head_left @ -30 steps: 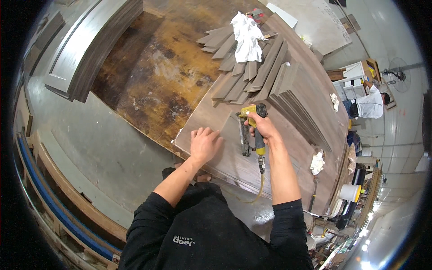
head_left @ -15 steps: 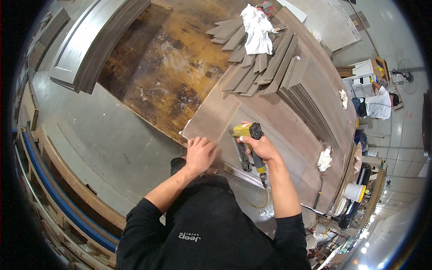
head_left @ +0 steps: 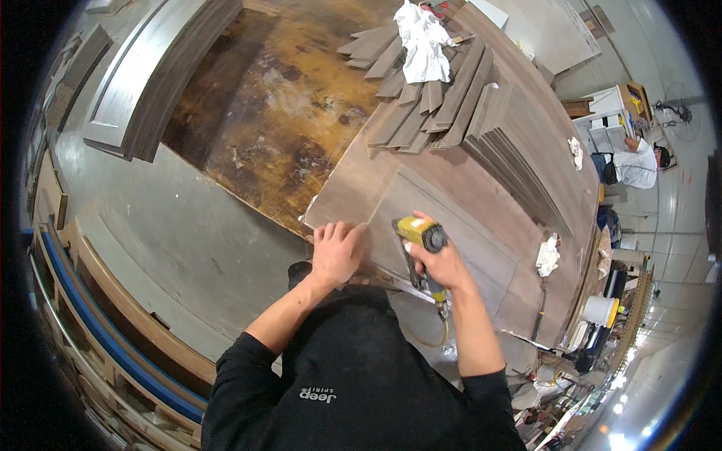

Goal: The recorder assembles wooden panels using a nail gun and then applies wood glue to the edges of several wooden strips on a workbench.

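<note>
My right hand [head_left: 444,264] grips a yellow and black air nailer [head_left: 429,233] by its handle, with a hose [head_left: 430,342] running from the handle's lower end. The nailer is over the near edge of a flat grey-brown panel [head_left: 444,210] on the worktable. I cannot tell whether its nose touches the wood. My left hand [head_left: 337,255] is at the table's near left corner, beside the panel's left end. Its fingers are bent and close together, and their tips and whatever they hold are hidden.
Behind the panel lie a fanned pile of grey-brown wood strips [head_left: 429,113] and a white cloth [head_left: 423,45]. A long row of stacked boards [head_left: 519,165] stands to the right. Stacked panels [head_left: 143,83] are at far left. One person [head_left: 635,164] works at the far right.
The nailer and my right hand have shifted slightly right and toward me, and the nailer's tilt has changed. My left hand stays nearly in place. The whole view has shifted a little.
</note>
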Available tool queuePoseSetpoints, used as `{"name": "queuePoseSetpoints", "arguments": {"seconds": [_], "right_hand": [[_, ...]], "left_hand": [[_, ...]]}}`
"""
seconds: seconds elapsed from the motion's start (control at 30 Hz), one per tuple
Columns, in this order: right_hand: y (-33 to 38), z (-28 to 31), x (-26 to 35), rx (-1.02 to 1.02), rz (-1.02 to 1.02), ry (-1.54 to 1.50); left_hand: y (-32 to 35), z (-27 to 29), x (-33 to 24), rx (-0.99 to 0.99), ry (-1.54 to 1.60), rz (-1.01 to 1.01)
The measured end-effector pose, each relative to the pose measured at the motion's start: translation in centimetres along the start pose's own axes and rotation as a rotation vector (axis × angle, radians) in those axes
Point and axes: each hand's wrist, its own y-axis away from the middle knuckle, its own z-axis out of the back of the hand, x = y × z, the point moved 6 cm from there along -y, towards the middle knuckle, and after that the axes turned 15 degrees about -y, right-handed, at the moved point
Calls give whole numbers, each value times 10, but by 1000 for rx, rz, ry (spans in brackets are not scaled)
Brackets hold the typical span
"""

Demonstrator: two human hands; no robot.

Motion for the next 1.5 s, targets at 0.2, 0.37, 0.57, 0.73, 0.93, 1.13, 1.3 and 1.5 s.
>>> {"name": "queuePoseSetpoints", "arguments": {"seconds": [0.2, 0.37, 0.57, 0.73, 0.93, 1.13, 1.3, 1.5], "right_hand": [[82, 32, -56, -236, -67, -256], [122, 42, -90, -440, -137, -371], [122, 40, -99, -452, -70, -309], [124, 39, -110, -421, -34, -343], [124, 37, -102, -448, -147, -295], [145, 58, -114, -610, -71, -422], [167, 89, -125, -701, -83, -440], [174, 98, -123, -676, -135, -432]], "left_hand": [[-4, -6, -47, 261, -107, -524], [-21, -37, -78, 298, -176, -821], [-17, -51, -83, 367, -186, -939], [-17, -52, -85, 334, -166, -901], [-20, -47, -89, 337, -176, -896], [-17, -48, -99, 350, -196, -866], [-7, -65, -136, 362, -135, -897], [4, -95, -186, 380, -181, -990]]}}
